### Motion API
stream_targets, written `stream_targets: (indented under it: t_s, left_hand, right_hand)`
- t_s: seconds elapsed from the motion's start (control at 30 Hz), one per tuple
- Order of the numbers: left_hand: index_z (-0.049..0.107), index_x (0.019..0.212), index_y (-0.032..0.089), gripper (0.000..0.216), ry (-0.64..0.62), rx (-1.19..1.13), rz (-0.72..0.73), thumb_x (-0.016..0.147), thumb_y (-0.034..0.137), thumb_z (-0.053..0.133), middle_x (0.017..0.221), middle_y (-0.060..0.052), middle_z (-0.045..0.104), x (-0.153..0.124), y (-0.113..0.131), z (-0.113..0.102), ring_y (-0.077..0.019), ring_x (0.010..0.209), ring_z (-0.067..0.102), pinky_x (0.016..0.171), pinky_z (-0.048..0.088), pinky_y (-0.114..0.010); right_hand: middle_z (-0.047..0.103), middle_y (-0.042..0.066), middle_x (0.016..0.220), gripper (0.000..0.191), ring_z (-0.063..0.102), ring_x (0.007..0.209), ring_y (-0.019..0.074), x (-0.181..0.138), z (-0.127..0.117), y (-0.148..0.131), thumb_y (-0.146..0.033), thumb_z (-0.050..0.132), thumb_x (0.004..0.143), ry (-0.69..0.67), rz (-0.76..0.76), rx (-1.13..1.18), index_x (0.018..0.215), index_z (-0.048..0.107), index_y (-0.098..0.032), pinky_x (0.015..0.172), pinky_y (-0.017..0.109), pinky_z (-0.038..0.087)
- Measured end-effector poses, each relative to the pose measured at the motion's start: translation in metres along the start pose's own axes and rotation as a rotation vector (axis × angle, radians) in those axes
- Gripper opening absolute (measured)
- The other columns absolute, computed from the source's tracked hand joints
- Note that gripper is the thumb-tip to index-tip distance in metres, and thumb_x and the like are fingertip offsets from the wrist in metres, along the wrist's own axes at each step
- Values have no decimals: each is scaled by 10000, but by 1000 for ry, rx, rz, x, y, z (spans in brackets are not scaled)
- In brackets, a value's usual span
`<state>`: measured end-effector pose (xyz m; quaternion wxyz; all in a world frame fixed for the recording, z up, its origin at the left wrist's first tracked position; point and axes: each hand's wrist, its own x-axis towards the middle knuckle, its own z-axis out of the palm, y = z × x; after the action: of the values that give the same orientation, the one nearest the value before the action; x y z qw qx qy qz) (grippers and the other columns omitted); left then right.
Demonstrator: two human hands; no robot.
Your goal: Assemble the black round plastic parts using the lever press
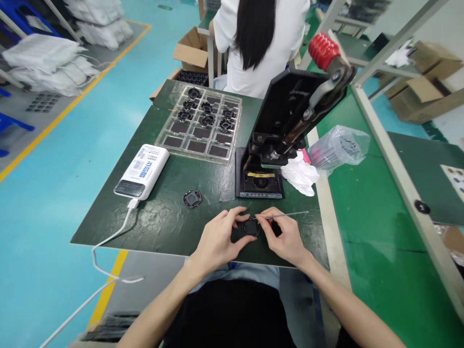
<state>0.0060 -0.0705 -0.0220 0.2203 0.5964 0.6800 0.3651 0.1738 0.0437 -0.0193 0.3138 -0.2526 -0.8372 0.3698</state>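
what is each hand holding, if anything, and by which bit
The left hand holds a round black part by its edge; the right hand pinches a thin stick near one end.

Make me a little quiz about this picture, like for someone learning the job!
1. True or false: the right hand holds a thin pale stick.

2. What colour is the ribbed grip on the tall black metal press?
A blue
B yellow
C red

3. Fill in: a loose round black plastic ring lies left of the press on the dark green ____.

Key: 1 True. 2 C. 3 Table.
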Motion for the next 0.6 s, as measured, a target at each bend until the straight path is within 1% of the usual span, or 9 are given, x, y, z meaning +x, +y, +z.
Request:
stream_targets:
  t_s: [0.2,0.37,0.5,0.6]
  left_hand:
    - [459,1336,253,645,3,2,12,817,315,837,1121,-36,773,0,0,0,-227,949,717,826,602,-372]
    - [450,1327,248,661,6,7,23,806,288,855,1124,-33,773,0,1,0,-237,985,709,829,598,-375]
    - [452,1313,236,667,11,23,32,791,274,865,1098,-33,770,0,1,0,-239,982,706,814,595,-370]
    - [463,1279,233,634,15,29,26,787,259,861,1060,-30,760,0,1,1,-229,935,709,790,591,-358]
  right_hand:
    - [701,49,837,102,681,723,170,0,0,-1,-182,573,987,-12,-30,-23,935,654,-212,578,284,544]
    - [678,43,834,118,657,746,173,1,0,-3,-125,560,980,-35,-131,-98,971,638,-211,631,300,541]
    - [647,41,805,147,618,717,178,2,3,-8,-100,527,983,-60,-185,-189,941,606,-216,639,314,527]
    - [635,45,789,152,606,716,184,3,6,-8,-102,515,986,-68,-193,-218,918,595,-212,645,319,519]
